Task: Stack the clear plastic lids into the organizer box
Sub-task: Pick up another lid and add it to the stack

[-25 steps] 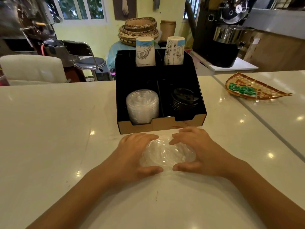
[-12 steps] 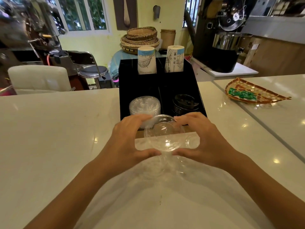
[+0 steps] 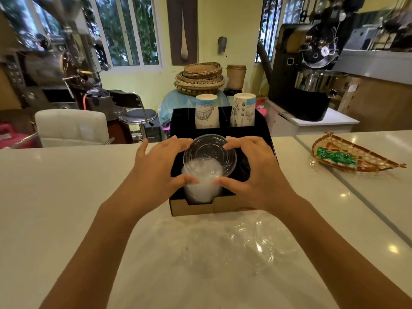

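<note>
holding a clear lid [image 3: 209,150] over the front left compartment of the organizer box [image 3: 219,207], the left hand [image 3: 160,168] and right hand [image 3: 254,170] are pinching its rim with curled fingers, just above the stack of lids [image 3: 201,186]. next is probably centring and lowering it onto that stack, then releasing.

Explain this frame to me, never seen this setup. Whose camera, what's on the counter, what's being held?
There is no robot here. A person wears a wide-angle camera on the head, looking forward and down at two bare hands.

The left hand and right hand together hold a clear round plastic lid by its rim, over the front left compartment of a black organizer box with a cardboard front. That compartment already holds a stack of clear lids.

Two printed paper cup stacks stand in the back compartments. More loose clear lids lie on the white counter, nearer the person. A woven tray sits at the right.
</note>
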